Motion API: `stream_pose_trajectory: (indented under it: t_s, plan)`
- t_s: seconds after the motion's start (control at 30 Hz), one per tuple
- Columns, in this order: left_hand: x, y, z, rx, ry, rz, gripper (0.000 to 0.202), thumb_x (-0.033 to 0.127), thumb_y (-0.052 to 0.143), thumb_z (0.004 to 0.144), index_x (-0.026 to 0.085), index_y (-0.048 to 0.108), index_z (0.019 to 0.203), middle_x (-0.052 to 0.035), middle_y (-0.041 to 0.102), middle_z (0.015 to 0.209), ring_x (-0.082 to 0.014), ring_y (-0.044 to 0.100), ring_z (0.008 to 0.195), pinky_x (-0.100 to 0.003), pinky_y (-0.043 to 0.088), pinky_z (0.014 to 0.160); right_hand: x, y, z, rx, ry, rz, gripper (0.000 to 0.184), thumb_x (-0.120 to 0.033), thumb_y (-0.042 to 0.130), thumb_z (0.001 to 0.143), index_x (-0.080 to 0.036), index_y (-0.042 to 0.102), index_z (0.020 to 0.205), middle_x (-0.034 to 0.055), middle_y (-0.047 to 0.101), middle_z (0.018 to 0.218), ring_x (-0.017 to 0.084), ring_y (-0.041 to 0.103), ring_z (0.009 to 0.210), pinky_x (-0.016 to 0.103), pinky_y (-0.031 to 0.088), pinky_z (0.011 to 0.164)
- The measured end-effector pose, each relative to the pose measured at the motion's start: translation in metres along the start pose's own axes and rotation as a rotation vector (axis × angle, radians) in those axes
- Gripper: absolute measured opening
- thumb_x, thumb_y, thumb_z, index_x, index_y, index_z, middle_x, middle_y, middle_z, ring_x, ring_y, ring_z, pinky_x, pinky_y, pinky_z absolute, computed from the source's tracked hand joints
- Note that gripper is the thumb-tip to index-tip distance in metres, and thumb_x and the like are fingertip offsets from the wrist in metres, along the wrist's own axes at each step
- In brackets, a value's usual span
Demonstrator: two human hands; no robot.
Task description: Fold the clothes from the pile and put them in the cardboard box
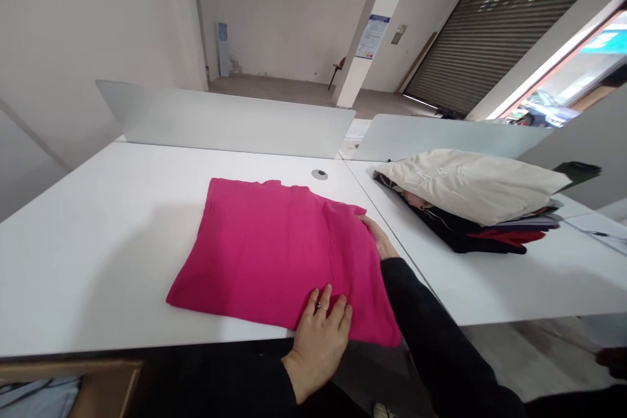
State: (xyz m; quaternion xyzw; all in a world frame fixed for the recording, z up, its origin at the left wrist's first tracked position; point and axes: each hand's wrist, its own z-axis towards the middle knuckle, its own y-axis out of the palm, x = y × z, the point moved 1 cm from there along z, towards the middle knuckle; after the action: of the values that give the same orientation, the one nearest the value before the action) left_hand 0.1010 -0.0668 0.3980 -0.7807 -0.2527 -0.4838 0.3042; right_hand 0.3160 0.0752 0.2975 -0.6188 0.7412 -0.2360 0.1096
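Left sleeve [215, 379], pink cloth [269, 248] near clothes pile [475, 189], 2 dividers [230, 119] behind.

Two bare hands are showing, one left hand [321, 339] and one right hand [377, 240], and two dark sleeves [431, 320] are covering the forearms. One ring [321, 306] is circling a finger. One magenta garment [274, 248] is lying spread out. One pile of folded clothes [465, 235] is sitting nearby, its layers overlapping too closely for counting, and one cream garment [470, 179] is topping it. At least two white desktop panels [73, 274] are showing. Two frosted dividers [235, 119] are standing, as are one pillar [351, 78], one water dispenser [223, 55] and one chair [339, 66]. One notice [373, 37] is hanging, and one roller shutter [475, 39] is showing.
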Motion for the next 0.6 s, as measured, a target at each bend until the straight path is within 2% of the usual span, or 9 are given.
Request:
stream_pose_trajectory:
  t_s: [0.1,0.27,0.37,0.47,0.6]
  plan:
    - [-0.001,-0.004,0.001,-0.034,-0.031,-0.033,0.038,0.021,0.038,0.097,0.021,0.059,0.129,-0.0027,0.063,0.131,-0.0272,0.052,0.126,-0.043,0.042,0.103,0.002,0.0,-0.004,0.021,0.049,0.011,0.02,-0.009,0.048,0.085,-0.018,0.062,0.074,0.001,0.068,0.057,0.013,0.066,0.052,0.019,0.058,0.059]
    - [0.008,-0.01,0.01,-0.03,-0.022,-0.037,0.041,0.026,0.041,0.096,0.021,0.053,0.135,-0.0079,0.056,0.139,-0.033,0.049,0.129,-0.049,0.042,0.102,-0.002,-0.003,-0.01,0.038,0.081,-0.057,0.017,-0.017,0.05,0.089,-0.014,0.065,0.081,0.0057,0.07,0.061,0.017,0.067,0.051,0.023,0.058,0.053]
    - [0.014,-0.008,0.016,-0.059,-0.013,-0.035,0.044,0.026,0.04,0.096,0.019,0.051,0.138,-0.0111,0.054,0.14,-0.0333,0.047,0.13,-0.05,0.04,0.104,-0.004,-0.004,-0.015,0.029,0.018,-0.116,0.007,-0.016,0.06,0.084,-0.015,0.066,0.087,0.005,0.072,0.065,0.017,0.068,0.053,0.022,0.057,0.051]
    - [0.015,-0.005,0.018,-0.102,-0.004,-0.067,0.043,0.024,0.037,0.097,0.019,0.052,0.137,-0.0107,0.055,0.139,-0.0319,0.046,0.132,-0.049,0.039,0.106,-0.004,-0.004,-0.019,-0.013,-0.073,-0.215,0.013,-0.009,0.068,0.075,-0.016,0.066,0.085,0.0034,0.072,0.067,0.016,0.067,0.053,0.021,0.056,0.05]
    - [0.007,-0.016,0.017,-0.098,-0.084,-0.324,0.044,0.031,0.043,0.096,0.025,0.048,0.14,-0.0056,0.051,0.144,-0.0264,0.038,0.138,-0.044,0.035,0.112,-0.005,0.001,-0.026,-0.02,-0.103,-0.255,0.011,-0.007,0.067,0.071,-0.017,0.065,0.073,0.0012,0.064,0.05,0.015,0.059,0.039,0.021,0.049,0.037]
